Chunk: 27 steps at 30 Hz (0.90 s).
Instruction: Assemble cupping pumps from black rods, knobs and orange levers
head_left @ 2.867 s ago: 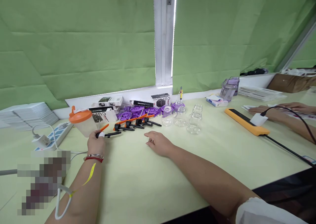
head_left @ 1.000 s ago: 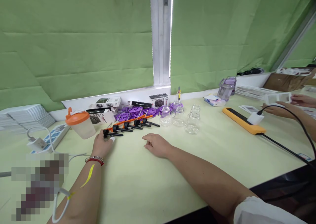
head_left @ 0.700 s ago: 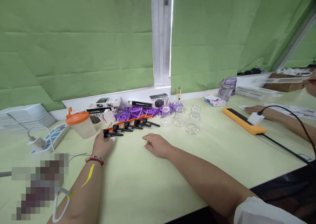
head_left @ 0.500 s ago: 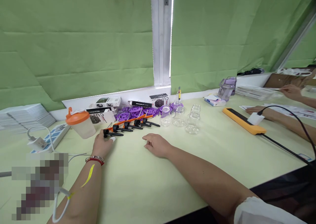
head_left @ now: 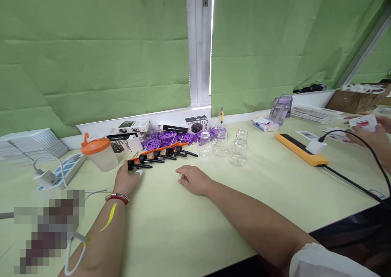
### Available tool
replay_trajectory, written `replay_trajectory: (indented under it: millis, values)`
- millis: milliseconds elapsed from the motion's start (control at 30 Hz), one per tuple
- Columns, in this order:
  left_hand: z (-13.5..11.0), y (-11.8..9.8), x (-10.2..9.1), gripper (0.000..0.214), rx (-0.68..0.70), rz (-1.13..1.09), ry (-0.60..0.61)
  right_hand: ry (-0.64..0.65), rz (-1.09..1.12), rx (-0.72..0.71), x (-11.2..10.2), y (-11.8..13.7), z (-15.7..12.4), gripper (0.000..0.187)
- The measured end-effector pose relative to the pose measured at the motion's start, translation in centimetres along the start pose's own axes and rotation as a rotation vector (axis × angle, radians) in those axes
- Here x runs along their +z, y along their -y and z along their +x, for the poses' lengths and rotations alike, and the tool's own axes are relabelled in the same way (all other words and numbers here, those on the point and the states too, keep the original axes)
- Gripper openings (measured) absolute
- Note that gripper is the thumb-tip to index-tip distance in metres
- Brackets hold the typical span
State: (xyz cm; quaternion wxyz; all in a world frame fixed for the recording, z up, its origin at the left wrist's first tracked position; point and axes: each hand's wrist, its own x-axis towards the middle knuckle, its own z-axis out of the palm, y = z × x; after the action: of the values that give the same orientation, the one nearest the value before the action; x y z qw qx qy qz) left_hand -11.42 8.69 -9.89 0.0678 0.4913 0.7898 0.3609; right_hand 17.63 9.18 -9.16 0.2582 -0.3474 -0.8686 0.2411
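My left hand [head_left: 126, 182] lies on the table with thumb and fingers apart. Its fingertips are at the nearest of several black-capped rods [head_left: 159, 158] with thin dark tips, laid in a slanting row; whether they touch it I cannot tell. Orange strips [head_left: 149, 150] show behind that row. Palm down, my right hand [head_left: 195, 180] rests on bare tabletop, fingers loosely bent and apart, holding nothing. Beyond the hands, purple slotted parts [head_left: 167, 138] lie heaped. Several small clear glass jars [head_left: 237, 155] stand right of them, some stacked.
Printed boxes [head_left: 124, 143] lean by the wall. At left are an orange-lidded cup [head_left: 100, 154] and a white power strip [head_left: 69, 167]. An orange power strip [head_left: 301, 150] with a black cable lies right, near a purple bottle [head_left: 280, 110]. Another person's hands [head_left: 371, 136] hold a white card.
The other person's hands at the far right have come up off the table and now hold a white card with red print. Both my hands have stayed in place.
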Motion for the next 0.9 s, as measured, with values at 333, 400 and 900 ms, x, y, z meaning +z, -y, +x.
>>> replay_trajectory:
  millis: [333, 400, 900]
  values:
    - [-0.12, -0.11, -0.05, 0.07, -0.005, 0.0, 0.007, 0.007, 0.0, -0.003, 0.03, -0.09, -0.02, 0.038]
    - [-0.1, -0.08, -0.05, 0.068, -0.002, 0.008, 0.009, 0.007, -0.003, -0.003, 0.0, -0.04, -0.02, 0.038]
    - [-0.11, -0.14, -0.04, 0.07, -0.004, 0.006, 0.008, 0.002, -0.012, -0.009, 0.05, 0.01, 0.03, 0.036]
